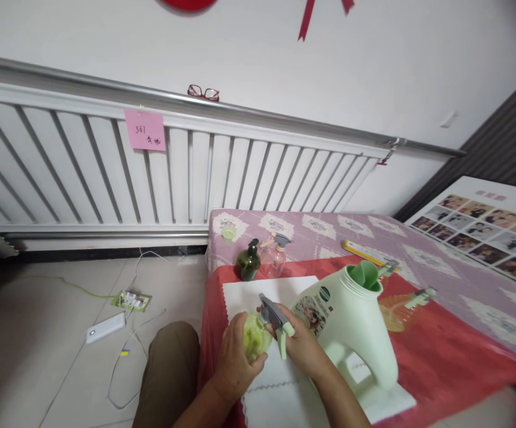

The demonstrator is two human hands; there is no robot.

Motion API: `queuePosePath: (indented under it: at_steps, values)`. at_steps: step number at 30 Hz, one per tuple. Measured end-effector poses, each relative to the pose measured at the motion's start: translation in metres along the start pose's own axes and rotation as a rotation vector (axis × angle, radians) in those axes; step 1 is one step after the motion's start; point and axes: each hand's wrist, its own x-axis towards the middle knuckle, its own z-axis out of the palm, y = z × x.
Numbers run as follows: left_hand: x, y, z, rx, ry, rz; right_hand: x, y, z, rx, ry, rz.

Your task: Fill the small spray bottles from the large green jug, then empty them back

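My left hand (233, 359) is wrapped round the round clear body of a spray bottle (257, 339) with yellow-green liquid inside. At its neck, my right hand (305, 351) grips the grey and pale green trigger head (276, 312); some of its fingers are hidden behind it. The head sits on the bottle's neck, though I cannot tell how tightly. Just right of my hands stands a large pale green detergent jug (347, 312) with a handle and an uncapped mouth showing a darker green spout (365, 275). A white cloth (267, 288) lies underneath.
Behind my hands stand a dark green pump bottle (248, 266) and a pinkish spray bottle (274, 261). Beyond the jug is a yellow spray bottle (396, 312), tilted in view. A yellow-white box (362, 252) and a green cap (229, 232) lie further back. A radiator (178, 172) lines the wall.
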Motion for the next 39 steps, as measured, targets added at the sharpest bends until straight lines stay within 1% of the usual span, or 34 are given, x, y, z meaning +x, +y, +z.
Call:
queuePosePath:
  at_steps: [7, 10, 13, 16, 18, 20, 23, 26, 28, 30, 35, 39]
  values:
    - [0.0, -0.002, 0.0, -0.009, -0.009, 0.001, -0.001, 0.007, 0.001, -0.06, -0.011, -0.012]
    - [0.0, -0.001, 0.001, -0.004, -0.011, -0.011, 0.0, 0.013, 0.004, -0.003, -0.023, 0.011]
    - [0.0, 0.0, 0.001, 0.003, -0.018, -0.017, -0.001, 0.021, 0.009, 0.082, -0.001, 0.042]
    - [0.001, 0.0, 0.001, 0.007, -0.006, 0.007, -0.003, 0.027, 0.013, 0.141, 0.017, 0.051]
    - [0.001, -0.001, 0.001, 0.007, 0.003, 0.032, -0.003, 0.028, 0.014, 0.137, 0.031, 0.045]
    - [0.001, -0.003, 0.001, 0.01, 0.006, 0.052, -0.003, 0.027, 0.014, 0.075, 0.055, 0.018]
    - [0.001, -0.004, 0.001, 0.015, 0.006, 0.06, 0.001, 0.021, 0.012, -0.1, 0.076, -0.059]
    - [0.0, -0.005, 0.002, 0.014, -0.009, 0.042, 0.006, 0.011, 0.007, -0.24, -0.003, -0.125]
    - [0.0, -0.005, 0.001, 0.009, -0.02, 0.031, 0.008, 0.005, 0.004, -0.256, -0.067, -0.134]
    - [0.0, -0.004, 0.001, 0.004, -0.021, 0.028, 0.008, 0.003, 0.001, -0.204, -0.085, -0.112]
    - [0.001, -0.003, -0.002, 0.011, -0.026, 0.039, 0.003, 0.009, -0.002, 0.052, -0.093, -0.024]
    - [0.001, -0.003, -0.002, -0.002, -0.03, 0.034, 0.001, 0.008, -0.003, 0.091, -0.098, -0.003]
